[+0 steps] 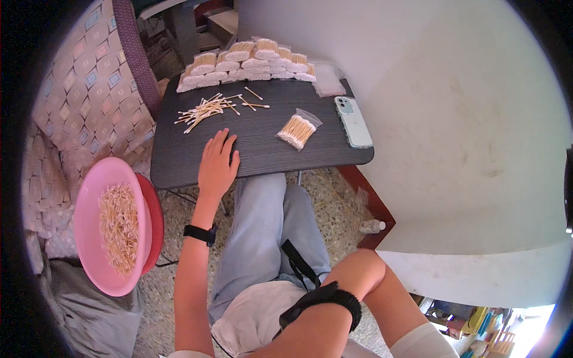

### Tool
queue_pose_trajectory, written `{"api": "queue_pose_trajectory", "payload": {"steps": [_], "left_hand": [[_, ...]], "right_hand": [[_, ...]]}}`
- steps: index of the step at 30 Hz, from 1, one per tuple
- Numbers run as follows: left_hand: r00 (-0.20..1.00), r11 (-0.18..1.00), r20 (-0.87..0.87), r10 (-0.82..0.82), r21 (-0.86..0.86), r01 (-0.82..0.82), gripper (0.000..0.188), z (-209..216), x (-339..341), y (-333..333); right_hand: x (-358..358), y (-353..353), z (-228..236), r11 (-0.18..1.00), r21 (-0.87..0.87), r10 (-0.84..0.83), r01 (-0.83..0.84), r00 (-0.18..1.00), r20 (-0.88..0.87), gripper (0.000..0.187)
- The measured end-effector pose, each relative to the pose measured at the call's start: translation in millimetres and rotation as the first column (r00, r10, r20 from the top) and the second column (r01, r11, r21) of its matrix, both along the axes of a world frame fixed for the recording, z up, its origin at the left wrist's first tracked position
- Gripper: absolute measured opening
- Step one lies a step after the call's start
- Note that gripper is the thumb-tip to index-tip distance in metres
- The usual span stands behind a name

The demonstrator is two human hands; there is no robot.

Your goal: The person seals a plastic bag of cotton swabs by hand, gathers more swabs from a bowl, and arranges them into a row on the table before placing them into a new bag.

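Rests the left hand palm down on the near left part of a black table, with fingers loosely spread, thumb angled to the right and wrist crossing the near edge. Stretches the left forearm almost straight, with a black wristband around it. Bends the right arm sharply at the elbow, near and to the right; impossible to judge the right hand, out of frame. Aims the left fingertips toward loose cotton swabs, just beyond and apart, piled on the far left of the tabletop. Shows a clear packet of swabs farther right, then a pale phone along the right edge, with any lettering on either too small to read. Includes a mound of filled packets along the far edge, beside clear plastic bags. Leaves bare tabletop between left hand and packet. Takes in a pink basin of swabs off the left edge, and a pale wall on the right.
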State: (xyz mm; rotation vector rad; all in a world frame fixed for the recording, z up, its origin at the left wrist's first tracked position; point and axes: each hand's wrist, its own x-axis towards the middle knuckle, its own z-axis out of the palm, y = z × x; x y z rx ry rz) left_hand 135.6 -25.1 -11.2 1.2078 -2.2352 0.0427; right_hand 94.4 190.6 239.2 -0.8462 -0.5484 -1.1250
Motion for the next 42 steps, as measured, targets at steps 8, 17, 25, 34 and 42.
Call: {"api": "queue_pose_trajectory", "payload": {"steps": [8, 17, 25, 34, 42], "left_hand": [[1.0, 1.0, -0.008, -0.001, -0.008, 0.0, 0.035, -2, 0, 1], [0.999, 1.0, -0.043, 0.008, -0.017, -0.009, 0.036, -1, -6, 0], [0.998, 1.0, -0.059, -0.001, 0.01, 0.002, 0.035, 2, -3, 1], [0.981, 0.996, -0.185, -0.058, 0.055, 0.07, 0.041, 4, -1, -3], [0.956, 0.97, -0.166, 0.241, -0.002, -0.245, 0.057, 6, 14, -41]], "right_hand": [[-79, -103, -81, 0.703, -0.645, -0.702, -0.298, -0.144, -0.698, 0.022], [-135, -281, -183, 0.545, -0.832, -0.529, -0.102, -0.812, -0.246, 0.079], [-98, -351, -196, 0.838, -0.537, -0.295, -0.094, -0.907, -0.301, 0.088], [-85, -314, -223, 0.331, -0.876, -0.676, -0.35, -0.736, 0.039, 0.028], [-98, -279, -225, 0.194, -0.949, -0.723, -0.25, -0.69, 0.034, 0.019]]}}
